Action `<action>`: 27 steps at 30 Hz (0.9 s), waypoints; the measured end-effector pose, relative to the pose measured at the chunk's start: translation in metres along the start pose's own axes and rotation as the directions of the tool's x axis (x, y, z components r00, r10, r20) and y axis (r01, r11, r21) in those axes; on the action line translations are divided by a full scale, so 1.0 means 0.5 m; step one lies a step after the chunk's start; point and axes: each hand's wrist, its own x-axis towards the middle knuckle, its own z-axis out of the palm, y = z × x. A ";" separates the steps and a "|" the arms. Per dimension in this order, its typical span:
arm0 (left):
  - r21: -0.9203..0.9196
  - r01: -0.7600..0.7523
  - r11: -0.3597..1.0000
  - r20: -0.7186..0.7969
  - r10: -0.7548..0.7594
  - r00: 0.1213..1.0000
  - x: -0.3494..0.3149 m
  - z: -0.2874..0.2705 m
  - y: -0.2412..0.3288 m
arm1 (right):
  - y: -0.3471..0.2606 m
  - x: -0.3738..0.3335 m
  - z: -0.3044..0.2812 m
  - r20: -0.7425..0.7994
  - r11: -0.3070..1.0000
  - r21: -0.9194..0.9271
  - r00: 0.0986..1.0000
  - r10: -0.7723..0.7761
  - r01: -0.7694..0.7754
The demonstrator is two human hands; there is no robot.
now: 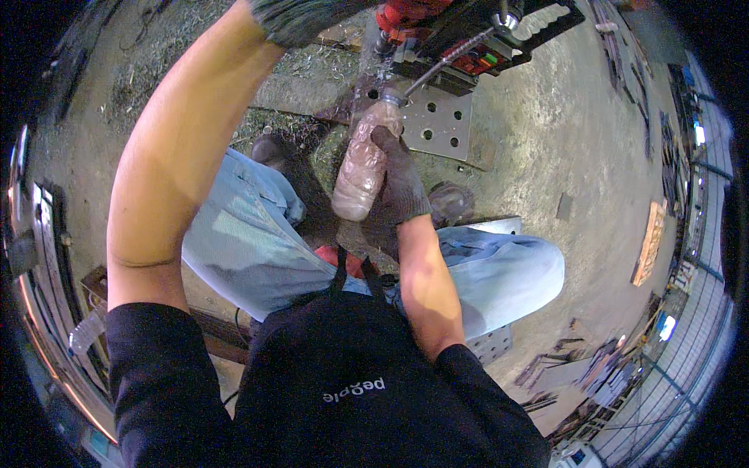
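Note:
My right hand [402, 183], in a dark grey knit glove, is closed around a soft plastic bottle [360, 168] holding cloudy, pale brownish liquid. The bottle tilts, with its neck up toward a red and black drilling machine [460, 47]. Under the machine lies a steel plate [441, 125] with several round holes. A metal rod [456, 58] slants from near the bottle's neck to a silver round fitting. My left hand [308, 19], also gloved, reaches to the top edge beside the machine's red part. Its fingers run out of the picture, so their grip is hidden.
Metal shavings [312, 62] litter the floor around the plate. My jeans-clad legs [250, 234] are spread on both sides. At the left lies a clear bottle [87, 331]. Metal scraps [608, 374] and an orange-brown slatted piece [649, 243] lie at the right.

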 end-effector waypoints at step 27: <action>-0.057 0.020 0.998 -0.018 -0.021 1.000 -0.010 -0.013 -0.006 | -0.006 -0.015 0.023 0.059 0.995 -0.060 0.995 0.077 -0.074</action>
